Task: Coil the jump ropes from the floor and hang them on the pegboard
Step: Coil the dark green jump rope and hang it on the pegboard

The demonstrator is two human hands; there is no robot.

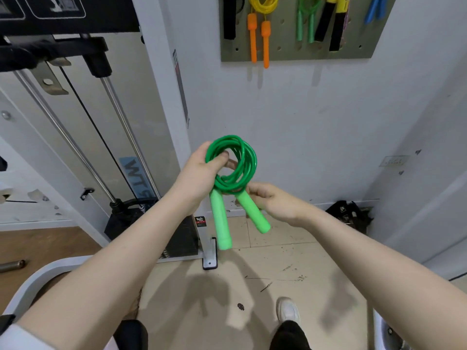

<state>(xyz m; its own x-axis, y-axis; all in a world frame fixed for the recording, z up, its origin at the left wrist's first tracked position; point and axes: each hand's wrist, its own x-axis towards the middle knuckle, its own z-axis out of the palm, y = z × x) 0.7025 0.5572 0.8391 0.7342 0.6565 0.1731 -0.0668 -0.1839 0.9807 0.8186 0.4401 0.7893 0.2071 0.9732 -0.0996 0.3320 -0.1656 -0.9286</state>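
Holding a green jump rope [232,165] at chest height in front of a white wall [290,109], the person has both bare hands on it; the left hand [202,170] has its fingers and thumb curled round the left side of the coiled cord, the thumb tip lying inside the loops; the right hand [270,198] has its fingers curled against the upper end of one light green handle [252,213], just below the coil, though how firmly it pinches cannot be told; the other light green handle [222,221] hangs straight down beside the left wrist, its end free; the cord is wound into several tight round loops above the two handles.

Above, a grey-green pegboard [295,51] is fixed to the wall; on it hang a yellow rope with orange handles [259,34], a second green rope with green handles [305,21], a black strap [230,18], a black-and-yellow piece [333,21] and something blue [376,8] at the top right edge.

To the left stands a cable weight machine [106,122] with chrome guide rods and a black weight stack; the tiled floor [290,261] below is scuffed and speckled; a black bundle [348,213] lies against the wall on the right; one white shoe [288,310] shows near the bottom edge.
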